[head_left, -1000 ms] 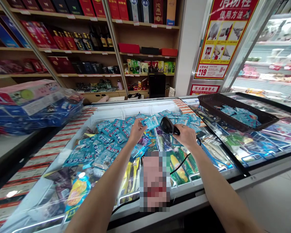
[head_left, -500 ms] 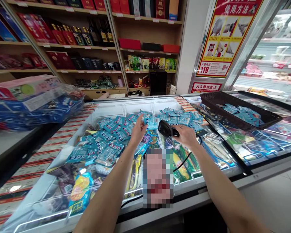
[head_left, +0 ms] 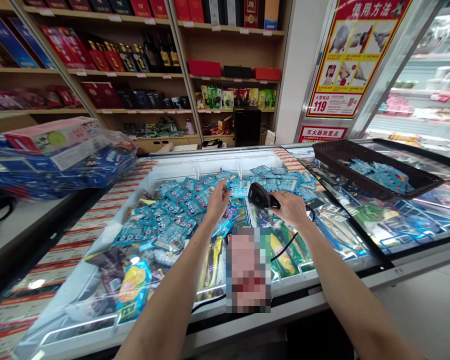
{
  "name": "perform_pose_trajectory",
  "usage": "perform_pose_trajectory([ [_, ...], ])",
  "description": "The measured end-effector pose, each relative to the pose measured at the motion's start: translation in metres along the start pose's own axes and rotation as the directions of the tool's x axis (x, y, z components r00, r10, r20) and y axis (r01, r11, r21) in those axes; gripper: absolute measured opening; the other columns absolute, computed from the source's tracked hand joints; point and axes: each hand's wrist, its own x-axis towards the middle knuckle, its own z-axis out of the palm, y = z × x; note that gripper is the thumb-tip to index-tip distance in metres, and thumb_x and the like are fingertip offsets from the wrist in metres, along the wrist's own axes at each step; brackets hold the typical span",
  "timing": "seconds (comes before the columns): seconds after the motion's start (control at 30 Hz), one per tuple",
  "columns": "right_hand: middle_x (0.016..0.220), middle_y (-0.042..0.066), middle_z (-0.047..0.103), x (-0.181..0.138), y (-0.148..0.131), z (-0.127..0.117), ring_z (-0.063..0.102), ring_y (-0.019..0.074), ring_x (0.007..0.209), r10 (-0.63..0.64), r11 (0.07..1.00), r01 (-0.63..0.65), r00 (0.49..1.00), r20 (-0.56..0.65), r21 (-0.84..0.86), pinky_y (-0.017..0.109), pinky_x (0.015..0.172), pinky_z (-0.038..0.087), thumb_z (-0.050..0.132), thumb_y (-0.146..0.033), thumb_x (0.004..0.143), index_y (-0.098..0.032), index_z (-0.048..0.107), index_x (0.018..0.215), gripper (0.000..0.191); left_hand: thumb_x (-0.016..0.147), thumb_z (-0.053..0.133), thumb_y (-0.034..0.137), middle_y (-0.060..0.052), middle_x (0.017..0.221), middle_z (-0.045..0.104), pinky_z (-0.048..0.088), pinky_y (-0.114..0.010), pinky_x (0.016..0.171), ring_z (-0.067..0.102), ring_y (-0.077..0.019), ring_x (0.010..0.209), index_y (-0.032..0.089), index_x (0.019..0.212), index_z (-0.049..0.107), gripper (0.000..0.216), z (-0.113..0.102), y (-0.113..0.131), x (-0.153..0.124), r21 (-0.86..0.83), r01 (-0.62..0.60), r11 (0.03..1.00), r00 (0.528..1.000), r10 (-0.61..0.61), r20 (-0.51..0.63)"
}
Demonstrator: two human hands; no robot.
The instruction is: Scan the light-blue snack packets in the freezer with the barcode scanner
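Observation:
My left hand [head_left: 218, 201] has its fingers closed on the left end of a small light-blue packet [head_left: 240, 189], pinching it above the freezer's glass top. In my right hand [head_left: 291, 208] is a black barcode scanner [head_left: 260, 196], its head turned left toward that packet. A black cable [head_left: 284, 248] hangs from the scanner and runs down toward the front edge. Many similar blue packets [head_left: 174, 234] lie loose in a heap to the left of my hands, and more packets [head_left: 281, 174] lie beyond them on the right.
A dark brown basket [head_left: 375, 187] holding blue packets stands at right. Plastic-wrapped boxes [head_left: 56, 160] sit at left. A pixelated patch [head_left: 248, 270] covers something near the front edge. Shelves [head_left: 135, 75] of boxes and bottles stand behind the freezer [head_left: 322, 295].
My left hand's raised index finger has come down and the fingers have closed at the blue packet's end. The scanner stays in my right hand. The whole view has shifted slightly.

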Motion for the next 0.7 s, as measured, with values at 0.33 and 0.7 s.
perform_pose_trajectory([
  [0.33, 0.096, 0.003, 0.066, 0.0005, 0.0013, 0.0001, 0.059, 0.0181, 0.09, 0.006, 1.0, -0.006, 1.0, -0.009, 0.005, 0.025, 0.069, 0.037, 0.061, -0.036, 0.08, -0.025, 0.058, 0.112, 0.034, 0.088, 0.044, 0.035, -0.006, 0.096, 0.058, 0.045, -0.027, 0.068, 0.056, -0.0155, 0.078, 0.022, 0.131, 0.039, 0.046, 0.0006, -0.0025, 0.001, 0.003, -0.004, 1.0, 1.0, 0.004, 0.017],
  [0.7, 0.099, 0.003, 0.066, 0.0021, 0.0013, 0.0012, 0.059, 0.0185, 0.093, 0.022, 1.0, -0.022, 1.0, 0.016, -0.009, 0.026, 0.071, 0.038, 0.062, -0.036, 0.079, -0.025, 0.058, 0.113, 0.035, 0.087, 0.044, 0.035, -0.006, 0.096, 0.058, 0.043, -0.027, 0.07, 0.055, -0.0153, 0.077, 0.022, 0.133, 0.038, 0.047, 0.0004, -0.002, 0.0013, 0.006, -0.006, 1.0, 0.999, 0.005, 0.044],
])
